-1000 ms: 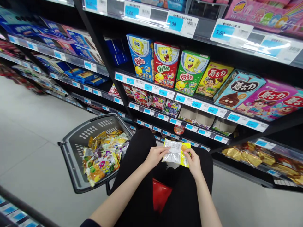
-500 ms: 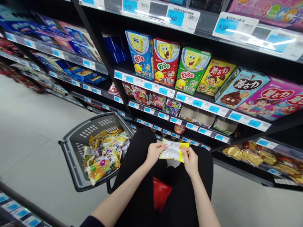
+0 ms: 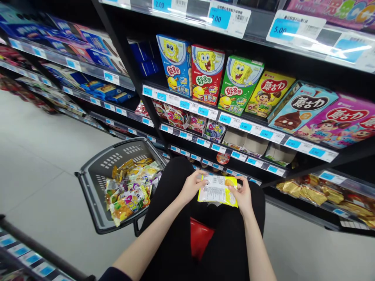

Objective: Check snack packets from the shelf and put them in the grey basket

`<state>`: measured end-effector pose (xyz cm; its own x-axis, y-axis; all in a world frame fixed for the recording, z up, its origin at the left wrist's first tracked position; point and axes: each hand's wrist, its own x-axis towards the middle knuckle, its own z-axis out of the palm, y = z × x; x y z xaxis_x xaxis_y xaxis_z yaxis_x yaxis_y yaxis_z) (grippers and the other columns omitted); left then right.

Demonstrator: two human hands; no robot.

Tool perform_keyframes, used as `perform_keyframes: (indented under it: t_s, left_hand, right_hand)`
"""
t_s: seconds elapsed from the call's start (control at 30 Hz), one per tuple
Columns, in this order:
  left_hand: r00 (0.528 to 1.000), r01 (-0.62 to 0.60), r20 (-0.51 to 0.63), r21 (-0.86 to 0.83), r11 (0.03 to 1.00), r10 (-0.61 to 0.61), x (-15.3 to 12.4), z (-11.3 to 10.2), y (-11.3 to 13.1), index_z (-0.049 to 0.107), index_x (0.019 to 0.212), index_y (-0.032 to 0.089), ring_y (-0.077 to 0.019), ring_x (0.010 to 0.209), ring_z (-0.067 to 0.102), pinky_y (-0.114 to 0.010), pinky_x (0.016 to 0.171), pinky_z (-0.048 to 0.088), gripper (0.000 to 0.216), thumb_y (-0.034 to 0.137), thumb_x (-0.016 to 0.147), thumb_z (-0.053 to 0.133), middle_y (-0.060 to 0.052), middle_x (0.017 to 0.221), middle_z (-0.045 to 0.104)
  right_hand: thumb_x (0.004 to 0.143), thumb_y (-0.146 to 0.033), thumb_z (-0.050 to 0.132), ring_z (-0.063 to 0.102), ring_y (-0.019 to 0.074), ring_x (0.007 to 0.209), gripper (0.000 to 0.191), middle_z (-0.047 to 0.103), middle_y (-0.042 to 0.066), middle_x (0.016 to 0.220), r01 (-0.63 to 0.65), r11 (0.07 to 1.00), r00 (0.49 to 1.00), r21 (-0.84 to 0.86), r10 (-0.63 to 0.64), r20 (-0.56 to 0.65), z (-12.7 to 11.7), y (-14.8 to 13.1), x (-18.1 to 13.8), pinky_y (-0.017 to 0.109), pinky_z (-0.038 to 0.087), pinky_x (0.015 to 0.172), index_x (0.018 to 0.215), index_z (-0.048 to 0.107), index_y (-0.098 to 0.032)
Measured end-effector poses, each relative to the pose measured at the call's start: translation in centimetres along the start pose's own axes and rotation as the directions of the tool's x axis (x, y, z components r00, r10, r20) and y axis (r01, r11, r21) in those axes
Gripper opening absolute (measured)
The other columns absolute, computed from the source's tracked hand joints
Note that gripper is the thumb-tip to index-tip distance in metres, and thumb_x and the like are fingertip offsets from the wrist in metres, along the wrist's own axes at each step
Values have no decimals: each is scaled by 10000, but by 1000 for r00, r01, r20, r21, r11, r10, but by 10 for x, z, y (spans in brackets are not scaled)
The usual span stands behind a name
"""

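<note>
Both my hands hold a small yellow snack packet over my knees, its printed white back facing me. My left hand pinches the packet's left edge. My right hand grips its right edge, thumb on top. A dark grey shopping basket stands on the floor to my left, holding several colourful snack packets. My legs in black trousers are bent beneath the packet.
Black store shelves with blue price tags run ahead and to the right, stocked with cartoon snack boxes and chocolate biscuit boxes. Gold-wrapped items lie on a low shelf at right. Pale tiled floor stretches left.
The packet has turned flatter toward me and sits a little lower. My right thumb has shifted onto its right edge. The view has tilted slightly.
</note>
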<state>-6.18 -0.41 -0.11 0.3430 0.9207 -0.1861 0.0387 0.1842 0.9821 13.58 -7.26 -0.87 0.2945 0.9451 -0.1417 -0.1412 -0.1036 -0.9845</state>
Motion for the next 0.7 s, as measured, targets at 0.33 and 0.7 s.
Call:
perform_keyframes:
  t_s: [0.33,0.7]
  left_hand:
    - [994,92,70,-177,980,-81,3,2,-5,382,1299,109,-115,488,550,-210,535,410,752,300,640,690,56,495,572]
    - [996,88,2,4,996,-88,7,-3,-15,637,599,128,-119,503,525,-220,515,400,300,424,617,682,4,516,592]
  right_hand:
    - [572,-337,759,670,259,702,729,689,36,771,-63,989,998,135,65,-15,-4,0,2,327,515,540,1181,374,-234]
    - [584,-386,736,599,196,572,307,658,25,639,-47,998,999,43,47,-11,-7,2,1,297,469,513,793,664,-174]
